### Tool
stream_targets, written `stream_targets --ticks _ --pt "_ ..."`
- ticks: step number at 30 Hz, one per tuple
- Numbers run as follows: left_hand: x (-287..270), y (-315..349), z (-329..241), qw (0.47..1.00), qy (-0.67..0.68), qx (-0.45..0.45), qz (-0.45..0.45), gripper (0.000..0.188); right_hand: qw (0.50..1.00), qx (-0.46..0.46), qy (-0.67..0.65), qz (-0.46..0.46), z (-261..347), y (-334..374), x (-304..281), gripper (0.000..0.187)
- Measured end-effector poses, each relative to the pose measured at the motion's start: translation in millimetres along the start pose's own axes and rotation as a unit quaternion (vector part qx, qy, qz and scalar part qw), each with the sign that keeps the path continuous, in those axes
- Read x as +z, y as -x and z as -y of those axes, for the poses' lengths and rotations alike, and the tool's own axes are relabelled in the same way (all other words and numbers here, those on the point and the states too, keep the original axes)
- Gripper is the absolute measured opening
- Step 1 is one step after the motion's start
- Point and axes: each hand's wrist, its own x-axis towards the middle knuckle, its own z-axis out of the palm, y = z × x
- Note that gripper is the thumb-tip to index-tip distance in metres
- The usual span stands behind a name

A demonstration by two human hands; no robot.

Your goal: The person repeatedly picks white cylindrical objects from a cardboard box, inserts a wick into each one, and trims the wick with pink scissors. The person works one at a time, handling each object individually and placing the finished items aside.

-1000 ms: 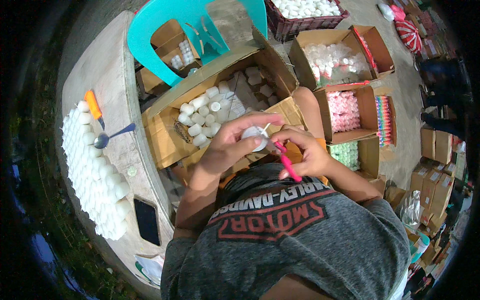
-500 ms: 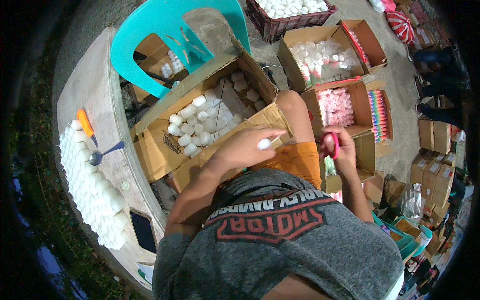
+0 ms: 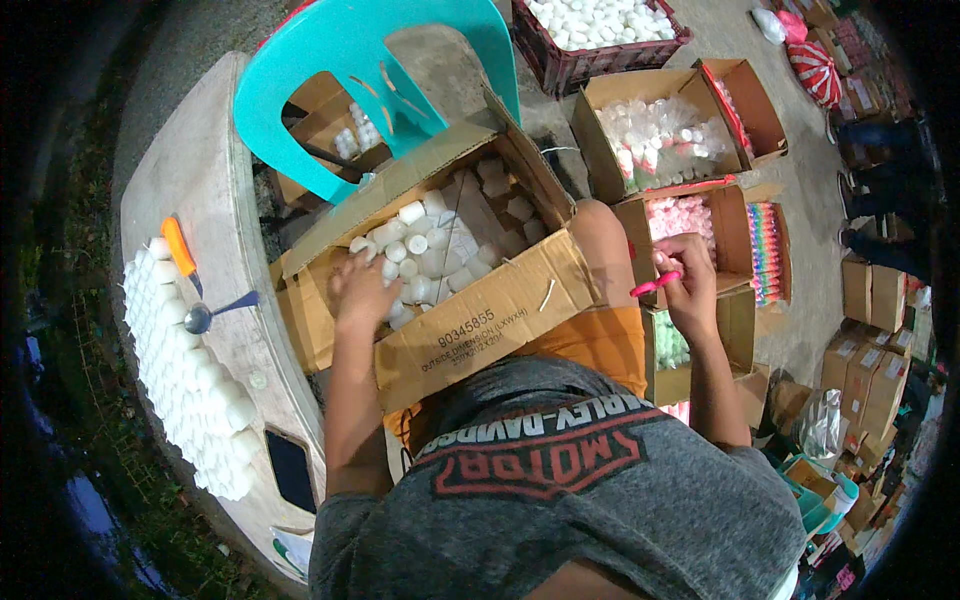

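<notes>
An open cardboard box [image 3: 470, 335] rests in front of me, against my knees, with many short white cylinders [image 3: 417, 244] inside. My left hand [image 3: 362, 288] reaches over its left end, palm down among the white cylinders. Its fingers look spread, though slightly blurred, and their tips are partly hidden. At the right, above my thigh, my right hand [image 3: 692, 275] is closed on a pink ring-shaped thing [image 3: 655, 284], seen nearly edge-on. What else lies within that grip is hidden.
A table [image 3: 215, 120] at left holds rows of white cylinders [image 3: 190, 390], an orange-handled knife [image 3: 178, 247], a spoon [image 3: 215, 312] and a phone [image 3: 290, 468]. Beyond the box stands a turquoise chair [image 3: 290, 120]. Cartons [image 3: 590, 150] and a crate [image 3: 560, 70] line the right.
My left hand has moved left from above my lap into the box, and the white piece it held no longer shows. The pink ring in my right hand has turned edge-on.
</notes>
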Motion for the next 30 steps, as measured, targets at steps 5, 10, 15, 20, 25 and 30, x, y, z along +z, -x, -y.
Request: stream_targets --ticks 5,10,15,20,25,30 --pt "24.9 -46.0 -48.4 0.954 0.222 0.172 0.104 0.046 0.947 0.172 -0.248 0.111 -36.6 -62.5 57.5 0.037" --pt "11.7 -67.8 -107.6 0.950 0.089 0.256 0.155 0.041 0.965 0.116 -0.129 0.195 -164.6 -141.5 187.5 0.044" --pt "-9.2 -25.4 -81.1 0.914 0.303 0.267 0.045 0.038 0.909 0.077 0.070 0.404 -165.5 -189.2 235.5 0.020" --pt "-0.5 9.4 -25.9 0.904 0.401 0.134 0.061 0.037 0.884 0.046 -0.003 0.466 -116.7 -214.2 183.0 0.022" --pt "-18.3 15.5 -43.9 0.766 0.620 0.108 0.134 0.031 0.942 0.063 -0.130 0.303 8.0 -192.2 44.3 0.022" --pt "-109.6 31.4 -126.1 0.562 0.780 0.263 0.084 0.048 0.915 -0.129 -0.114 0.365 92.9 -106.1 15.6 0.017"
